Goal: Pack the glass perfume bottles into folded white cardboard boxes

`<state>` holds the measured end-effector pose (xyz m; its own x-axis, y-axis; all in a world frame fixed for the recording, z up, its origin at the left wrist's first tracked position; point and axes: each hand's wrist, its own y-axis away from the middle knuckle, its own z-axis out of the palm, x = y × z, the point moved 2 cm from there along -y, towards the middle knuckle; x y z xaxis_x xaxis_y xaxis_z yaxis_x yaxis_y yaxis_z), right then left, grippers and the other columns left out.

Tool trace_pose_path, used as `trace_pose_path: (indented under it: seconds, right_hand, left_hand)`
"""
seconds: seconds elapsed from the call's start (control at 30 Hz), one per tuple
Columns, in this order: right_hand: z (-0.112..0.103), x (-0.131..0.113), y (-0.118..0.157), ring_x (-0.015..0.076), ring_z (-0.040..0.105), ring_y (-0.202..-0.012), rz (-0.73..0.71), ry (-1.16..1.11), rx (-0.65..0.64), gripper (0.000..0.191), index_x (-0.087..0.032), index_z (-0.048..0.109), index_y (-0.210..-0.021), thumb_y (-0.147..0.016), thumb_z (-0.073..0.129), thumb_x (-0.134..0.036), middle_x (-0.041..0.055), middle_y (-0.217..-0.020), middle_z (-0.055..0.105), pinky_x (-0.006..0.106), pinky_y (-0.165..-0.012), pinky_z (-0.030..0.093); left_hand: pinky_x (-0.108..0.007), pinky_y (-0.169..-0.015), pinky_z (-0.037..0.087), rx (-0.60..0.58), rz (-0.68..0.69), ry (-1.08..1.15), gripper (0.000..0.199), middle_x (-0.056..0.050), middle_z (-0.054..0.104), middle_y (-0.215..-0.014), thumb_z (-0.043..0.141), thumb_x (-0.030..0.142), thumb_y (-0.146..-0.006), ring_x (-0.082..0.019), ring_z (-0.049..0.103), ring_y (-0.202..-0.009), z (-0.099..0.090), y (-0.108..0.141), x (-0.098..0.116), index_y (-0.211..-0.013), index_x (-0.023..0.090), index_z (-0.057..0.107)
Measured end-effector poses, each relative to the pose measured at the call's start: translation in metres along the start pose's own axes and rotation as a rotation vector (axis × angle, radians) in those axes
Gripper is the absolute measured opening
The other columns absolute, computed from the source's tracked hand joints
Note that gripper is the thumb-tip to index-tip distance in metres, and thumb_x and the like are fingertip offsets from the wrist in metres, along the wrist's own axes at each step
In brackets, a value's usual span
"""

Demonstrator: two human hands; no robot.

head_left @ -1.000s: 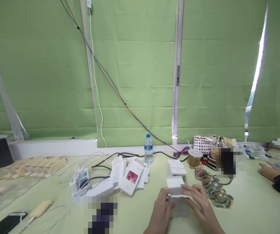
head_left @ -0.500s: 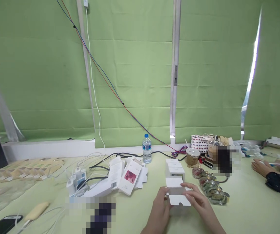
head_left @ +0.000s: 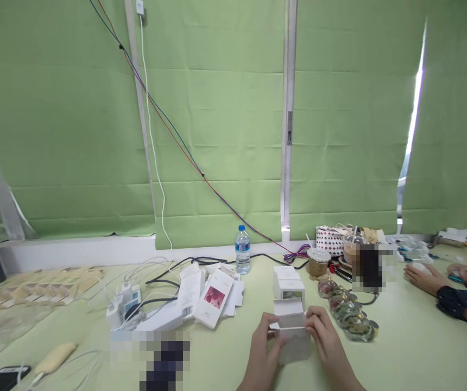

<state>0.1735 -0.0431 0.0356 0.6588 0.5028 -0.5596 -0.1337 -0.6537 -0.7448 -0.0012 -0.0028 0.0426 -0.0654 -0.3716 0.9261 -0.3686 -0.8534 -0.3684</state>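
Between my two hands is a small white cardboard box (head_left: 294,346), its top flap raised at the far side. The fingers of my left hand (head_left: 265,347) are closed on its left end, thumb on the near face. At the right end, my right hand (head_left: 326,339) pinches the edge by the open top. What is inside the box cannot be made out. Just beyond it stand white boxes (head_left: 289,283), with a small picture on the near one. To the right of my right hand lies a row of clear round packages (head_left: 349,317) with greenish and reddish contents.
A water bottle (head_left: 242,251) stands at the back, left of an iced drink cup (head_left: 318,262). White cartons (head_left: 214,298) and a power strip (head_left: 158,316) with cables lie left. A phone (head_left: 3,377) is at the front left. Another person's hands (head_left: 427,278) work at the far right.
The box has tipped, so its near face now shows and the near flap no longer sticks out. My right fingers have shifted to its right edge. The other person's hand has moved left.
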Motion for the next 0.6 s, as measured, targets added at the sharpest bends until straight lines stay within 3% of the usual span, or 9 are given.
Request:
trace_pose_path:
  seconds: [0.17, 0.33, 0.6]
  right_hand:
    - [0.001, 0.002, 0.008, 0.0216, 0.06, -0.09, 0.023, -0.032, 0.023, 0.026, -0.023, 0.058, -0.079, -0.095, 0.04, -0.032, 0.0079, -0.099, 0.056, 0.029, -0.075, 0.053]
    - [0.008, 0.005, 0.011, 0.0205, 0.058, -0.082, 0.012, -0.046, 0.073, 0.024, -0.023, 0.054, -0.079, -0.096, 0.038, -0.029, 0.0056, -0.088, 0.052, 0.029, -0.072, 0.051]
    - [0.011, 0.006, 0.009, 0.0205, 0.059, -0.083, 0.04, -0.025, 0.094, 0.024, -0.022, 0.053, -0.077, -0.096, 0.039, -0.028, 0.0055, -0.088, 0.052, 0.03, -0.072, 0.052]
  left_hand:
    - [-0.033, -0.084, 0.049, -0.019, 0.003, 0.022, 0.018, -0.005, 0.067, -0.1, 0.06, 0.025, -0.081, -0.023, 0.062, -0.095, 0.001, 0.001, -0.003, -0.099, 0.021, 0.055]
    - [-0.03, -0.079, 0.049, -0.018, -0.005, 0.042, 0.021, -0.004, 0.066, -0.095, 0.057, 0.017, -0.08, -0.021, 0.062, -0.087, 0.001, -0.001, -0.01, -0.1, 0.021, 0.052]
    - [-0.031, -0.079, 0.05, -0.024, -0.003, 0.042, 0.023, -0.005, 0.068, -0.096, 0.058, 0.023, -0.081, -0.021, 0.063, -0.086, 0.0, 0.0, -0.015, -0.104, 0.021, 0.054]
